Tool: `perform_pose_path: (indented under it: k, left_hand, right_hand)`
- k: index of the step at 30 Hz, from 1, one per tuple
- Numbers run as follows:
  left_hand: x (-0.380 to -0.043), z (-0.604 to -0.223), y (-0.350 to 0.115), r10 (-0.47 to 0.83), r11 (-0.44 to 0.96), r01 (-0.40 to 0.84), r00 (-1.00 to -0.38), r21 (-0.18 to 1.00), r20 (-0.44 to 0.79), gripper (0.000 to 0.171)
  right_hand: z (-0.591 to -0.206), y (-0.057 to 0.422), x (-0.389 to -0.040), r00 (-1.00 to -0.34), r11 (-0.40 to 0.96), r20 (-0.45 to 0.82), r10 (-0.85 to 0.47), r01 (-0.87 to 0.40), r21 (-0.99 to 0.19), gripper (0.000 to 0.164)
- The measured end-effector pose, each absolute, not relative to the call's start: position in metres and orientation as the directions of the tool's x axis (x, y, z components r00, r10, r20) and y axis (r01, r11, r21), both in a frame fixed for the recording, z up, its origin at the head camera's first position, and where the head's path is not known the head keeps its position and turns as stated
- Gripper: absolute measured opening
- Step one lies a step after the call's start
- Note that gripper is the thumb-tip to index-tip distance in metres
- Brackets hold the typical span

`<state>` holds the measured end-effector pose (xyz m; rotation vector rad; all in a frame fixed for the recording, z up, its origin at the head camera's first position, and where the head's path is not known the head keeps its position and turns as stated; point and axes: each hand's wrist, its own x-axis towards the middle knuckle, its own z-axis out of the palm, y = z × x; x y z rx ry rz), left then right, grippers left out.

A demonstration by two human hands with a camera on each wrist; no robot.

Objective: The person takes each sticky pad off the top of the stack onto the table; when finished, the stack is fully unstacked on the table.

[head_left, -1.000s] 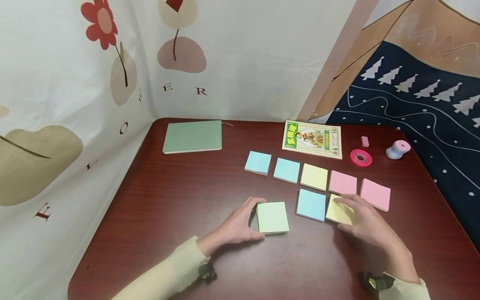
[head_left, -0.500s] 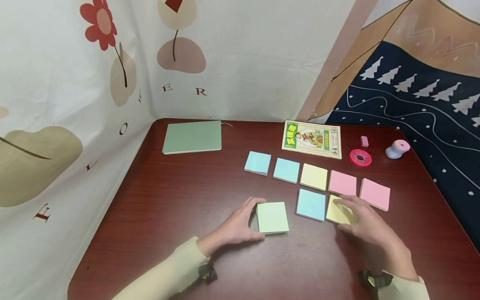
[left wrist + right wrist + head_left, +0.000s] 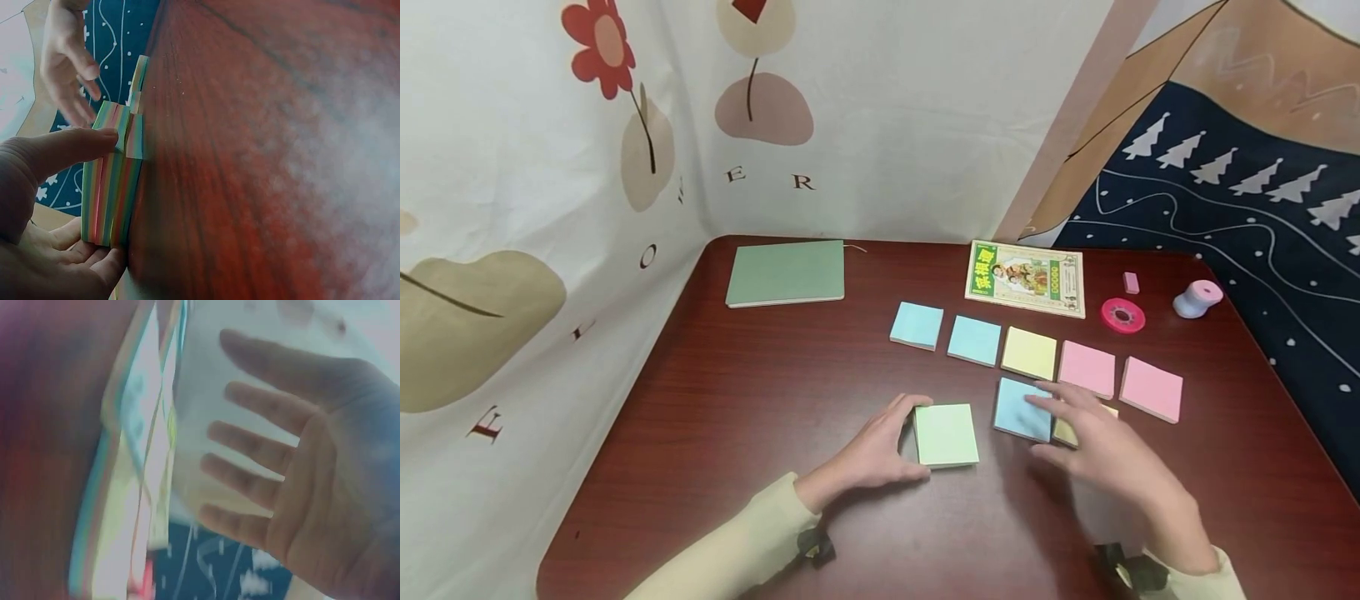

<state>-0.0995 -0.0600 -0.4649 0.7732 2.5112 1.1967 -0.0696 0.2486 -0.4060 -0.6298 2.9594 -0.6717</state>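
My left hand (image 3: 868, 454) grips a thick stack of sticky notes (image 3: 946, 435) with a pale green top, thumb on the near side and fingers on the far side. The left wrist view shows the stack's striped coloured edges (image 3: 107, 194) between thumb and fingers. My right hand (image 3: 1108, 446) hovers with spread fingers over a blue sticky note pad (image 3: 1017, 410) and a yellow pad (image 3: 1063, 432), which it partly covers. From the right wrist view, the open palm (image 3: 312, 481) holds nothing and faces the striped pad edges (image 3: 115, 481).
Behind runs a row of pads: two blue (image 3: 916, 326), one yellow (image 3: 1029, 353) and two pink (image 3: 1152, 390). A green notebook (image 3: 786, 273), an illustrated booklet (image 3: 1025, 279), a pink tape roll (image 3: 1122, 316), a small pink block (image 3: 1131, 283) and a spool (image 3: 1197, 299) lie farther back.
My right hand has let go of the front yellow pad, lifted and moved left, over the blue one. The left hand stays on the green-topped stack.
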Motion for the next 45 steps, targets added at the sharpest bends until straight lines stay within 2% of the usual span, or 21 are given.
perform_pose_path:
  k: [5,10,23,29,36,45]
  left_hand:
    - [-0.1,-0.465,-0.06,0.566,0.514,0.361,-0.824,0.778,0.008,0.088]
    - [-0.1,-0.466,-0.06,0.571,0.511,0.366,-0.821,0.778,0.011,0.091]
    - [-0.1,-0.466,-0.061,0.582,0.522,0.371,-0.813,0.768,-0.003,0.093]
    - [-0.1,-0.466,-0.061,0.582,0.527,0.37,-0.813,0.765,-0.008,0.094]
    - [-0.1,-0.467,-0.06,0.579,0.508,0.378,-0.815,0.774,0.018,0.091]
    - [-0.1,-0.466,-0.059,0.569,0.512,0.371,-0.822,0.775,0.018,0.087]
  right_hand:
    - [-0.414,0.201,-0.072,-0.823,0.737,0.086,-0.561,-0.544,-0.401,0.067]
    - [-0.422,0.169,-0.078,-0.762,0.687,0.064,-0.645,-0.614,-0.389,0.071]
    - [-0.435,0.152,-0.092,-0.752,0.681,0.024,-0.658,-0.609,-0.406,0.08]
    - [-0.435,0.154,-0.092,-0.765,0.697,0.023,-0.643,-0.598,-0.395,0.077]
    - [-0.429,0.174,-0.087,-0.814,0.732,0.049,-0.578,-0.544,-0.41,0.077]
    - [-0.421,0.251,-0.068,-0.914,0.788,0.129,-0.386,-0.399,-0.47,0.077]
